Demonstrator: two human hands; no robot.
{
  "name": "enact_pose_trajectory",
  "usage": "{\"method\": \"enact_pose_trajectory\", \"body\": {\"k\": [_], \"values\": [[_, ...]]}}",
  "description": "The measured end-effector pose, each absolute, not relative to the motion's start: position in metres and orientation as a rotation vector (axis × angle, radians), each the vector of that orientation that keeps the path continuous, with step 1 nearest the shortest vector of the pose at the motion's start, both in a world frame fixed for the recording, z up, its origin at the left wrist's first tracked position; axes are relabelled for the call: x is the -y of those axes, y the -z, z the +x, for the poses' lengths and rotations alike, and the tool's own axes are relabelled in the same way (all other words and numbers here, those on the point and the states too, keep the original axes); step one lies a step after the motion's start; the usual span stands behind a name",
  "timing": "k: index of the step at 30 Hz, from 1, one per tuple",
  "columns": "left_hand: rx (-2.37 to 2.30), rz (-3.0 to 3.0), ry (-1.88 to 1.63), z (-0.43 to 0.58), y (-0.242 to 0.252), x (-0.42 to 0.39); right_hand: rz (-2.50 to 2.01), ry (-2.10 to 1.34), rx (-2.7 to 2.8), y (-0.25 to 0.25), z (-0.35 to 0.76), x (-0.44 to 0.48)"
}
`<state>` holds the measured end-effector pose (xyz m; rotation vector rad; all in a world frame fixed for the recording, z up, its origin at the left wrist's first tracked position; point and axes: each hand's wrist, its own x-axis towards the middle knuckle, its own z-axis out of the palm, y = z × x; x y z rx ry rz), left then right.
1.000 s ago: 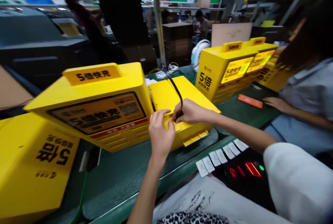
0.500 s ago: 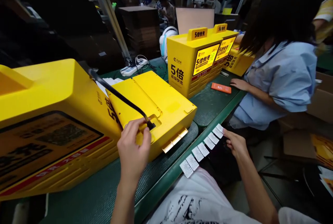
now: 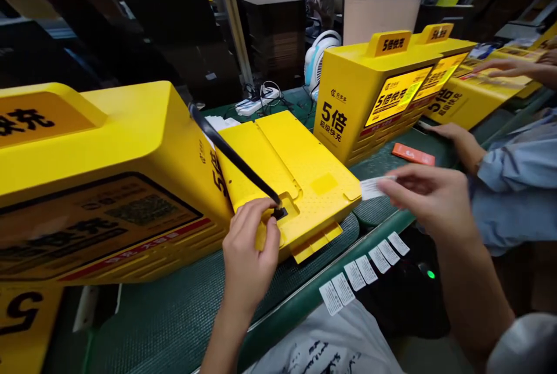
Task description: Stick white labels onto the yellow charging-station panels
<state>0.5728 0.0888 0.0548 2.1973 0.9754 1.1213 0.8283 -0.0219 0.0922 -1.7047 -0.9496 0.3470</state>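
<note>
A yellow case (image 3: 313,153) lies flat on the green belt, a small yellow flap (image 3: 318,243) jutting from its front. Into a recess in its top runs a black cable (image 3: 237,159). My left hand (image 3: 252,240) is closed at the cable's lower end, thumb and fingers at the recess; its exact grip is partly hidden. Between the thumb and finger of my right hand (image 3: 435,194) is a white label (image 3: 371,188), beside the case's right corner. Whether the label touches the case I cannot tell. Several more printed labels (image 3: 366,268) stick in a row along the table's green edge.
A large yellow display box (image 3: 130,188) stands close on the left. Two more boxes with lit screens (image 3: 398,93) stand beyond the case. An orange packet (image 3: 413,154) lies near a co-worker's blue sleeve (image 3: 513,148). Behind are a power strip (image 3: 256,101) and a white-blue fan (image 3: 319,61).
My right hand has gone from the far end of the label row up to the case's right corner, now with a label. The left hand stays at the cable end. The view has shifted.
</note>
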Motion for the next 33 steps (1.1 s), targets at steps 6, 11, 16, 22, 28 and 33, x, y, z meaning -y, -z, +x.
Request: {"method": "enact_pose_trajectory", "body": {"k": [6, 11, 16, 22, 28, 33], "values": [[-1.003, 2.225, -1.119, 0.572, -0.051, -0.087, -1.617, -0.878, 1.15, -0.093, 0.828, -0.062], [-0.985, 2.243, -1.119, 0.57, -0.05, -0.087, -1.606, -0.968, 1.157, -0.087, 0.827, -0.07], [-1.03, 2.217, -1.087, 0.571, -0.053, -0.086, -1.6, -0.916, 1.144, -0.083, 0.827, -0.066], [-1.081, 2.204, -1.06, 0.573, -0.054, -0.086, -1.574, -0.91, 1.138, -0.081, 0.827, -0.065], [-1.012, 2.26, -1.078, 0.571, -0.053, -0.089, -1.586, -0.876, 1.166, -0.08, 0.829, -0.063], [-0.988, 2.273, -1.078, 0.57, -0.053, -0.088, -1.574, -0.886, 1.182, -0.08, 0.831, -0.062]]}}
